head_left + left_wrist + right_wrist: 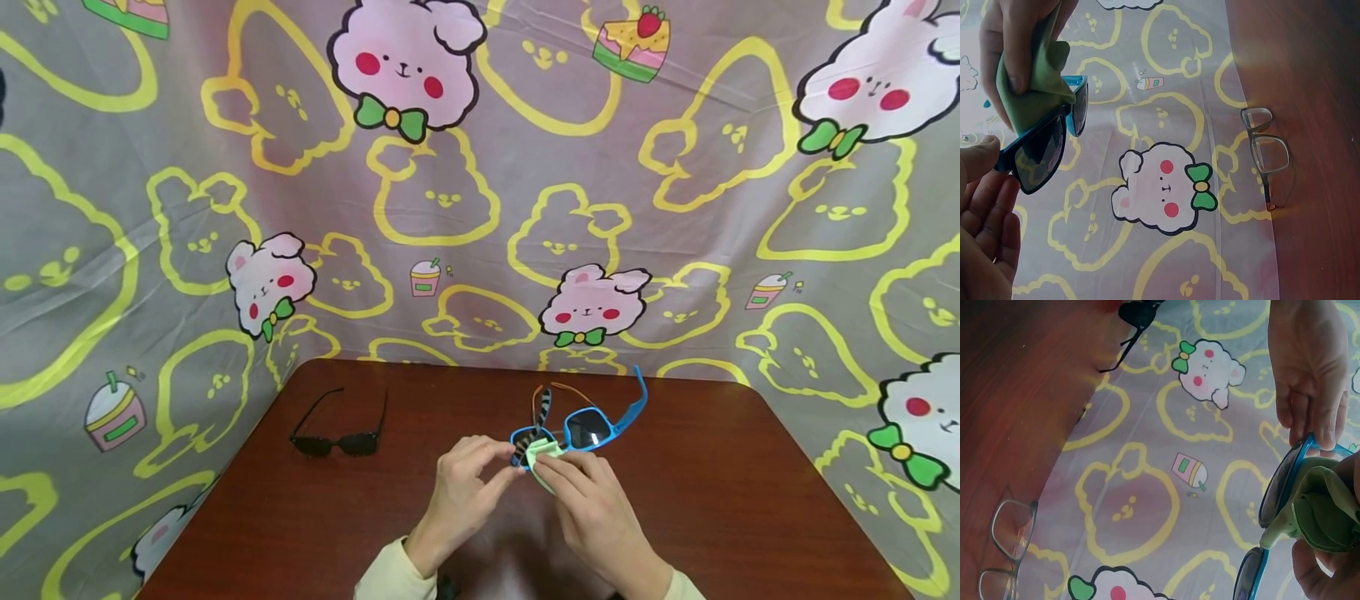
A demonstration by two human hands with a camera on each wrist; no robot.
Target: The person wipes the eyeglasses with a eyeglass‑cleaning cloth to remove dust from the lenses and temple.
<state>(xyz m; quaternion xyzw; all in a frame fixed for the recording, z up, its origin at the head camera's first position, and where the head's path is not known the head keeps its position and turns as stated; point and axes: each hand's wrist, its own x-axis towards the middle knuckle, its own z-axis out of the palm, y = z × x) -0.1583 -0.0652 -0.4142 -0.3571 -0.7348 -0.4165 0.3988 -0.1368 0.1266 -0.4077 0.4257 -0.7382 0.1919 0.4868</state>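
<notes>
Blue-framed sunglasses (588,429) with dark lenses are held up over the table, their striped and blue temples unfolded. My left hand (468,487) pinches them at the left hinge corner, as the left wrist view also shows at the frame (1002,161). A light green cloth (542,454) is bunched in the fingers of my right hand (600,508), which holds it against the lens at the left end. From the right wrist, the folded cloth (1322,506) wraps over the frame near the bridge and partly covers the back of that lens.
Black sunglasses (337,444) lie unfolded at the left of the brown table (262,525). Thin-framed clear eyeglasses (1270,170) rest on the tabletop behind the held pair, mostly covered in the head view. A patterned cloth backdrop (480,208) surrounds the table's back and sides.
</notes>
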